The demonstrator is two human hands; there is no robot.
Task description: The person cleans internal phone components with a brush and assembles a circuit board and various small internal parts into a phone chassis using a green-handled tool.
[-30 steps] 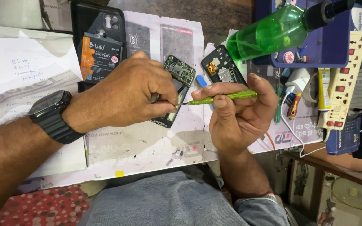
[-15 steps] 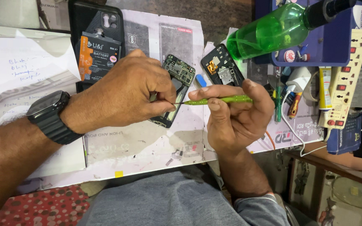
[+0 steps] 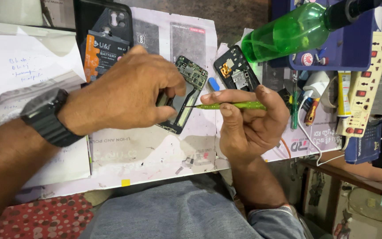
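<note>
A chunky black wristwatch (image 3: 49, 117) sits on the left wrist, with grey-blue trousers (image 3: 169, 212) below.

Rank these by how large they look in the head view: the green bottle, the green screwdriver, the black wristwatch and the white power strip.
1. green bottle
2. white power strip
3. black wristwatch, though nearer the camera, so unsure
4. green screwdriver, thinnest

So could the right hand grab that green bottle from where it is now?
Probably yes. The green bottle lies on its side just beyond the right hand, with nothing tall between them. But that hand is holding a green screwdriver, so it would likely need to put it down first.
</note>
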